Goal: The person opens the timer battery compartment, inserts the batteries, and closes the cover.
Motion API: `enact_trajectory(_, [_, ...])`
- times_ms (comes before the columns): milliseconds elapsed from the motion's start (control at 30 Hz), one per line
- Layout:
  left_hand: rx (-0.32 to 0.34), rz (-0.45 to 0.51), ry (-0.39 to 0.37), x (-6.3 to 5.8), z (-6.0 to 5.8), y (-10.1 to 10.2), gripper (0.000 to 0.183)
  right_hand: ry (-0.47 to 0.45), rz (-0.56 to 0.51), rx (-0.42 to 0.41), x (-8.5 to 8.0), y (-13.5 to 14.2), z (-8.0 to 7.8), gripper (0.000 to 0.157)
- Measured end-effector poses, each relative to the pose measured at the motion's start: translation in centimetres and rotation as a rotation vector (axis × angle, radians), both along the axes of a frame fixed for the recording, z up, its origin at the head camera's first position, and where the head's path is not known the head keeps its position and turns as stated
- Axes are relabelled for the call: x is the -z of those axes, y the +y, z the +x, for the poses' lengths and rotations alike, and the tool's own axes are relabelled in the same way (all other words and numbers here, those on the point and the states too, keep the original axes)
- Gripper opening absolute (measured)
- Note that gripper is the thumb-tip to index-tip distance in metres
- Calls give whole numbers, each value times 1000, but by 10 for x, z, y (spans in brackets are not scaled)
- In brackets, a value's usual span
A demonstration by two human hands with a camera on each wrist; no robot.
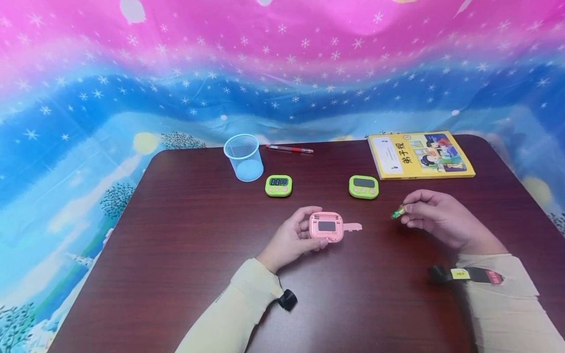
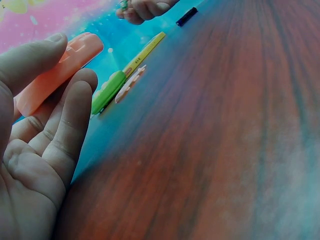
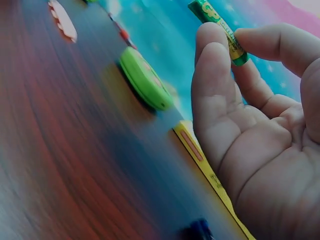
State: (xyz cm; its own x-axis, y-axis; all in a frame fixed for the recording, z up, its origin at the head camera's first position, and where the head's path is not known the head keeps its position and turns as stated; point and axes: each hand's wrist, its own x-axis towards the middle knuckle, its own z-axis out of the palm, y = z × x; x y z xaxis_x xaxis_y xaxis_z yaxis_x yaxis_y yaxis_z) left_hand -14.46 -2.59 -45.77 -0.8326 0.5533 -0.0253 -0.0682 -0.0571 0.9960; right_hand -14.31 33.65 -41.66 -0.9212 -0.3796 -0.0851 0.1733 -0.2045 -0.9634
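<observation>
My left hand [image 1: 293, 238] grips a pink digital timer [image 1: 326, 227] between thumb and fingers. The timer's back faces up, with an uncovered battery slot along its top edge and a dark rectangle below. On the table just right of it lies a pink battery cover [image 1: 353, 227], notched along one edge in the right wrist view. Off to the right, my right hand [image 1: 441, 218] pinches a green-and-gold battery [image 3: 220, 30] between thumb and fingertips, above the table. In the left wrist view, the timer [image 2: 60, 72] is seen edge-on in my fingers.
Two green timers lie beyond my hands: the left one [image 1: 278, 186] shows digits, the right one [image 1: 364, 187] has a blank screen. A blue mesh pen cup [image 1: 244, 159], a red pen [image 1: 290, 149] and a yellow book [image 1: 421, 155] are along the table's far side.
</observation>
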Motion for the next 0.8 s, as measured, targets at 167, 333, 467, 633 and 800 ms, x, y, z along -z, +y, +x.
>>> enact_trajectory(167, [3,1,2,-1,0,0,76,7,71,33,-4,-22,1,13])
enact_trajectory(333, [4,7,-3,-1,0,0,75,43,240,92,-8,-45,4,8])
enact_trajectory(467, [7,-6,7,-1,0,0,75,118,453,140,-11,-65,8,22])
enact_trajectory(633, [33,-40,49,-1,-1,0,75,222,619,177,-15,-90,16,22])
enact_trajectory(800, [85,-44,87,-2,-1,1,75,367,707,189,-15,-108,24,15])
